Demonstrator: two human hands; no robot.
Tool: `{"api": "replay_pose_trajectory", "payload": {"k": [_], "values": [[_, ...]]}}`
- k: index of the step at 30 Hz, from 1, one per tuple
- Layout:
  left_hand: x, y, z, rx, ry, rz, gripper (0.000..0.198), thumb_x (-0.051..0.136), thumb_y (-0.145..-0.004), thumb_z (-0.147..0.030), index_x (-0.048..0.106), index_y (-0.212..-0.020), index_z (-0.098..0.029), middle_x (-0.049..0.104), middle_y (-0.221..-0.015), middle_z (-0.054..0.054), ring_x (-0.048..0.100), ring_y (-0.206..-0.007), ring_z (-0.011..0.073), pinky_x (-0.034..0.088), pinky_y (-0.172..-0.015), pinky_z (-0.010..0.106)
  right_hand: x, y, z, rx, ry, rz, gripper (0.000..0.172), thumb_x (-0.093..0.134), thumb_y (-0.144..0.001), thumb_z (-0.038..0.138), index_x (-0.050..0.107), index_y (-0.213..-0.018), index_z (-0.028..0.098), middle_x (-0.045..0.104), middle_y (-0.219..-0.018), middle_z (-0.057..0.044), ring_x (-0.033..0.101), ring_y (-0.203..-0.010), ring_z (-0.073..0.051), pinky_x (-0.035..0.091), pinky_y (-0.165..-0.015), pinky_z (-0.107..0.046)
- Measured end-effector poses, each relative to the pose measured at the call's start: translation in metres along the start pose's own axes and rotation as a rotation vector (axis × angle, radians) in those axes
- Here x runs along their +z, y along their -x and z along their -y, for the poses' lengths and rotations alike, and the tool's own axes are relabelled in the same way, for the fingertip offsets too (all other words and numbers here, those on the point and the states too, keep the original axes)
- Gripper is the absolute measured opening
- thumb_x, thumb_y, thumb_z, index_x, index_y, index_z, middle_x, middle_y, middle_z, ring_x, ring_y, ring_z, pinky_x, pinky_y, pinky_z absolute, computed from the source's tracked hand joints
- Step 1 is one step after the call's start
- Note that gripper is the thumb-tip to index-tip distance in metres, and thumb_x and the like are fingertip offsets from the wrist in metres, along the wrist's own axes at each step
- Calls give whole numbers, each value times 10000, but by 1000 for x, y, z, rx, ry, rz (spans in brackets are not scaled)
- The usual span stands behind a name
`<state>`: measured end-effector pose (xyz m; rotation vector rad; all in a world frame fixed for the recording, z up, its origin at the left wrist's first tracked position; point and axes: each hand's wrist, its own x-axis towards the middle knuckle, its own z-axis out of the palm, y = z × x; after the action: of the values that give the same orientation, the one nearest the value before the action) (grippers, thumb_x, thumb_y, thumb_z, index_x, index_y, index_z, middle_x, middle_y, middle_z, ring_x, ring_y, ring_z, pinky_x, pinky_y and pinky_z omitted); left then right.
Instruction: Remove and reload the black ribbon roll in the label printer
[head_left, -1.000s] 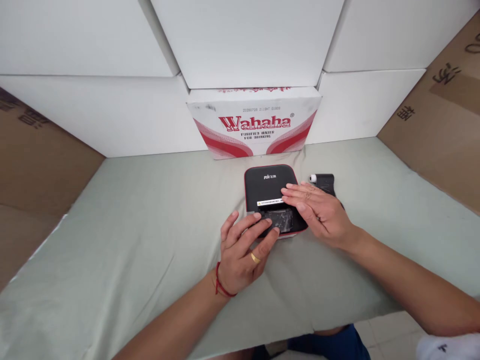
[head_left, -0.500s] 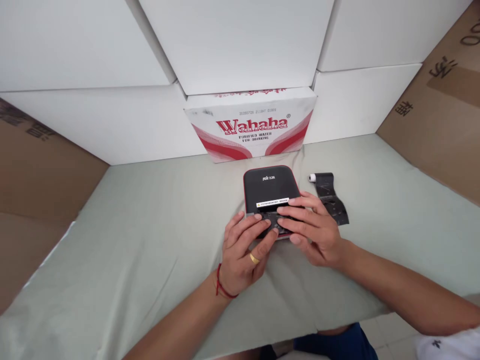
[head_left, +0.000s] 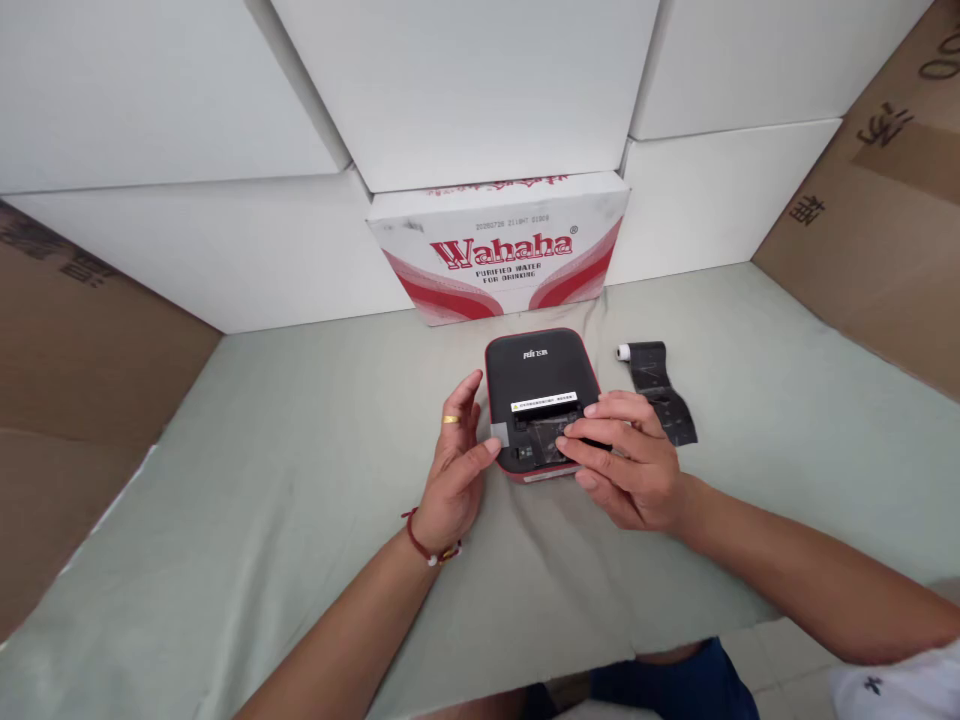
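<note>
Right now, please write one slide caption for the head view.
Left hand at the device, right hand on its film, strip nearby.

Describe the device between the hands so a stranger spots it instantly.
Start at the white Wahaha carton at the back of the cloth. Just in front, between the left hand and right hand, lies a round-cornered black device. Unlike the loose black strip to its right, it is edged in red.

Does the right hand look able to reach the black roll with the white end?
Likely yes: the black roll lies just beyond the right hand, with nothing visible blocking the way, though that hand is at the black device.
</note>
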<state>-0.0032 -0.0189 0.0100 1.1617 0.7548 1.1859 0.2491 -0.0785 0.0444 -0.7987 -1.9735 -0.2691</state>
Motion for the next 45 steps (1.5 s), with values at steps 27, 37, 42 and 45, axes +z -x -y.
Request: {"api": "replay_pose_trajectory", "payload": {"k": [27,37,42,45], "values": [[3,-16,18,-83,143,56,847,1001,-837,-582,567,-1549,-427,469,-1861,34,318,-1824,346,266,-1521,586,-27,-57,-8,148,-124,242,214,613,-1165,220,825,-1152,205,887,-1096,-94,827,-968,-212,682,-889,-358],[7,-18,22,-64,162,64,884,998,-809,-662,582,-1527,-357,566,-1770,90,415,-1763,379,302,-1497,622,18,-154,-25,544,459,1352,315,679,-1037,132,866,-1281,200,884,-1295,-167,836,-1187,-384,592,-861,-409],[7,-19,22,-67,161,66,910,1002,-799,-672,561,-1529,-353,551,-1776,96,409,-1763,377,280,-1501,615,27,-150,-31,534,448,1328,273,705,-1004,120,860,-1219,187,873,-1310,-187,829,-1190,-378,566,-829,-385],[7,-20,24,-66,158,70,910,995,-802,-686,557,-1525,-350,556,-1763,103,432,-1740,382,310,-1480,618,22,-145,-30,558,427,1273,265,724,-1026,173,818,-1273,194,859,-1352,-170,829,-1164,-371,553,-779,-381]]}}
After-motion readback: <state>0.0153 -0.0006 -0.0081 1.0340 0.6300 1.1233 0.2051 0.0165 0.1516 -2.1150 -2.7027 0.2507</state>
